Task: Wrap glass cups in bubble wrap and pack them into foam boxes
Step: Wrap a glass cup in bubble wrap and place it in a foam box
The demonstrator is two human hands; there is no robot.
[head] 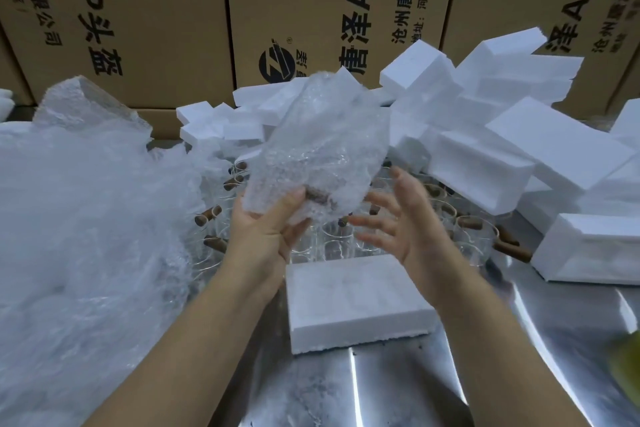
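Note:
My left hand (266,229) grips the lower end of a bubble-wrap bundle (311,149) held up above the table; a brown handle of a glass cup shows through the wrap near my thumb. My right hand (398,218) hovers just right of the bundle with fingers spread, not touching it. Below my hands lies a flat white foam box (356,305) on the metal table. Behind it stand several glass cups (474,239) with brown handles.
A big heap of bubble wrap (86,218) fills the left side. White foam boxes (502,149) pile up at the back and right. Cardboard cartons (294,10) wall off the rear. The shiny metal table (381,392) extends toward me.

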